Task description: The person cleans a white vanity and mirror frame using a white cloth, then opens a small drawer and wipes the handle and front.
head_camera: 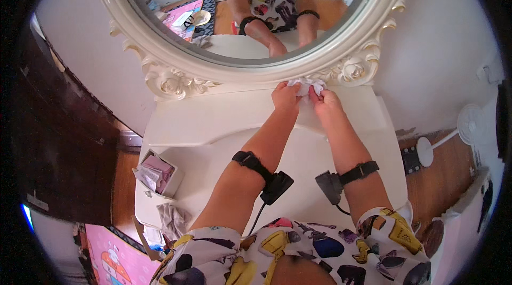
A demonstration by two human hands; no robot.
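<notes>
A crumpled white tissue or thin cloth (307, 85) is held between both hands at the foot of the round mirror's carved cream frame (240, 75). My left hand (286, 95) grips its left side, and my right hand (326, 101) pinches its right side. Both hands are over the raised back ledge of a white dressing table (180, 127), close to the frame's lower edge. Part of the fingers is hidden by the folds. The mirror glass (256, 45) reflects my forearms and patterned shirt.
An open white drawer-like box (174, 179) with papers stands at the table's left, near a crumpled grey cloth (174, 219). A white pedestal fan (444, 139) stands on the floor to the right. Dark furniture (64, 133) is at left. Cabled black devices (277, 187) are strapped to my forearms.
</notes>
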